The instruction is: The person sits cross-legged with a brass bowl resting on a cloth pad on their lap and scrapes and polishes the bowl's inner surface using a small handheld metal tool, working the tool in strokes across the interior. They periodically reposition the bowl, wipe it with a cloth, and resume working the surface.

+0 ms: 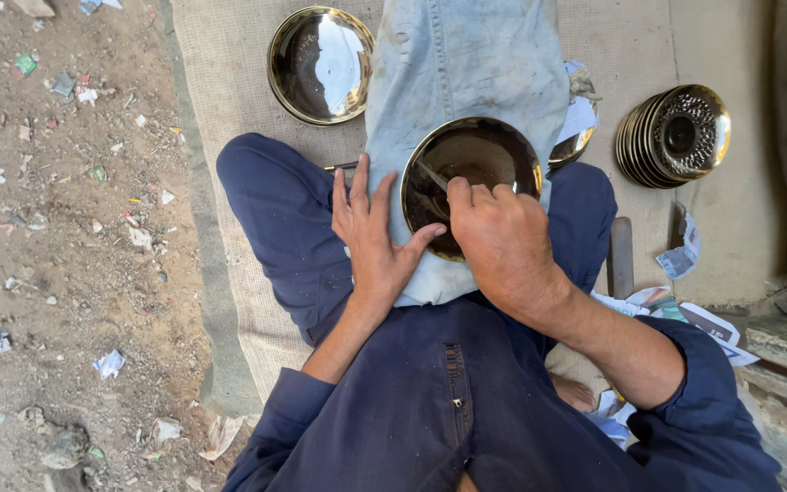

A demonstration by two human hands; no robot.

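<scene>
A shiny brass bowl point(477, 157) rests on a pale blue cloth point(466, 64) draped over my crossed legs. My left hand point(373, 232) lies flat on the cloth with fingers spread, its thumb against the bowl's left rim. My right hand point(499, 239) is curled over the bowl's near rim and grips a thin metal tool point(432, 176) whose tip points into the bowl's dark inside.
A second brass bowl point(321, 64) sits on the burlap mat point(229, 82) to the upper left. A stack of patterned brass plates point(676, 137) leans at the right. Paper scraps point(685, 255) lie at right; littered dirt ground point(66, 228) spreads left.
</scene>
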